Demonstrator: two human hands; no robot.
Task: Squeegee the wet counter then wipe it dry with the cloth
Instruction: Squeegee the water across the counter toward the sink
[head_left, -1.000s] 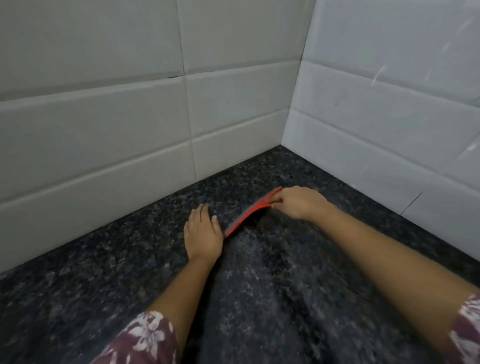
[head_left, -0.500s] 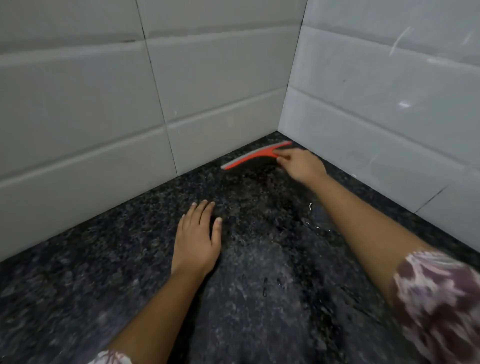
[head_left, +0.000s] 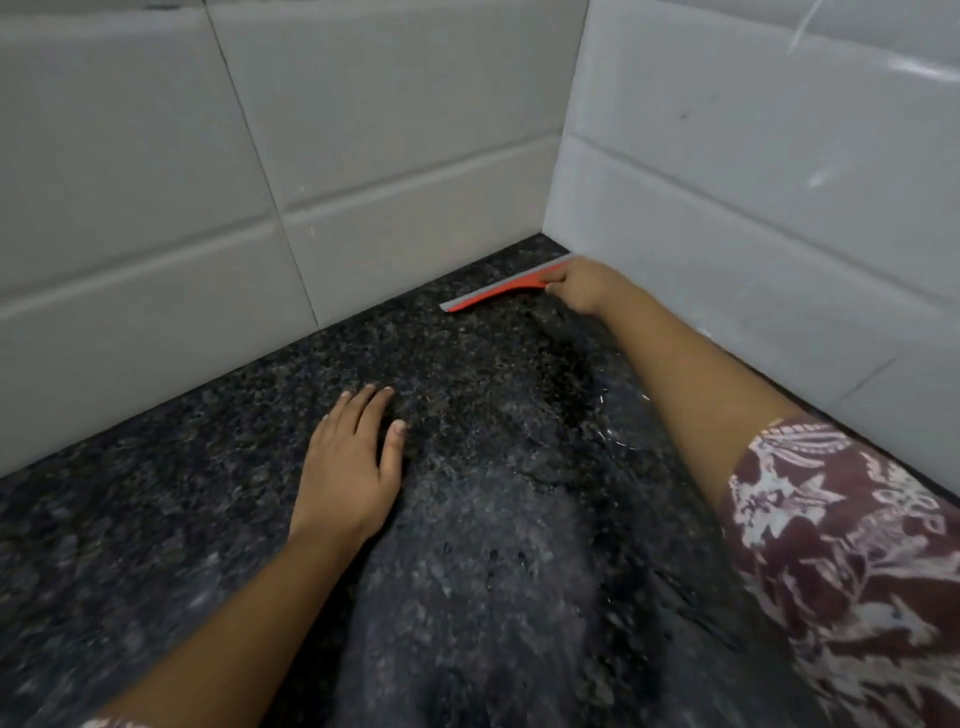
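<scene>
Our right hand (head_left: 584, 286) grips the flat red plastic squeegee (head_left: 501, 292) by its end, the grey rubber edge set deep in the white-tiled corner (head_left: 556, 223), likely to start a pull through the water (head_left: 618, 428). Our left hand (head_left: 347, 467) lies flat, fingers straight, bracing on the speckled black granite counter (head_left: 182, 519). No cloth, no writing visible.

A single wide-angle head-worn camera looks forward and steeply down on a dark speckled counter (head_left: 208, 519), facing the corner (head_left: 551, 240) where two white-tiled walls (head_left: 389, 156) meet. The view is close: both forearms (head_left: 234, 613) enter from the bottom edge, the left hand (head_left: 348, 467) lies mid-frame, and the right hand (head_left: 584, 286), gripping a red squeegee (head_left: 498, 293), reaches near the corner.
</scene>
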